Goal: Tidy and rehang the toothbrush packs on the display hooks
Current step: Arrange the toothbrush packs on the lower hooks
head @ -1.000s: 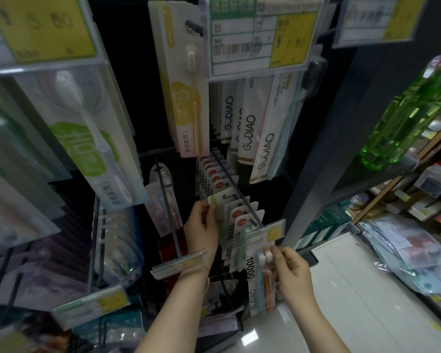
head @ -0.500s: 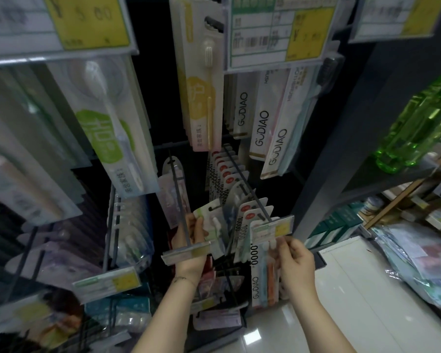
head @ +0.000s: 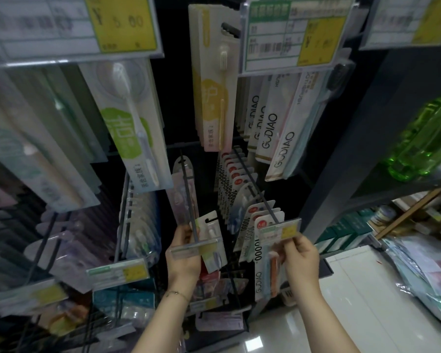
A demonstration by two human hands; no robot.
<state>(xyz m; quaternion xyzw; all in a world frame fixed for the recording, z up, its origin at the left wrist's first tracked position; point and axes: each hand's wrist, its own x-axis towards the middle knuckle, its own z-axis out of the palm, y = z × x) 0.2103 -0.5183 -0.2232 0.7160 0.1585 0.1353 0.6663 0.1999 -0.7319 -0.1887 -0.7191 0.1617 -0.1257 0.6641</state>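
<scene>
**One pack loose in my left hand, the front pack pinched in my right**

The fingers (head: 180,235) of my left hand (head: 183,258) are curled round a loose pack (head: 211,231), a white card with an open hanging slot at its top. It sits on no hook. It stands nearly upright, just right of the near end of the left hook (head: 187,194), and that hook's price tag (head: 186,249) crosses in front of its lower half. Far back on the same hook hangs a single clear pack (head: 182,178). A thin bracelet (head: 176,293) lies across my left wrist.

My right hand (head: 302,259) is further right at about the same height. Its thumb and fingertips (head: 289,247) are pressed together on the top edge of the front pack (head: 259,256), which reads GUDIAO down its card. I cannot tell how much of the pinch also catches the yellow and white label (head: 280,230) just above it. That label caps the near end of the right hook (head: 252,184), where a row of packs (head: 233,171) with red round marks runs back into the dark.

Higher up hang a yellow-printed pack (head: 209,98), a green-printed pack (head: 127,128) to its left, and long GUDIAO boxes (head: 273,128) to its right. Far right, a green bottle (head: 428,138) stands on a shelf.
</scene>
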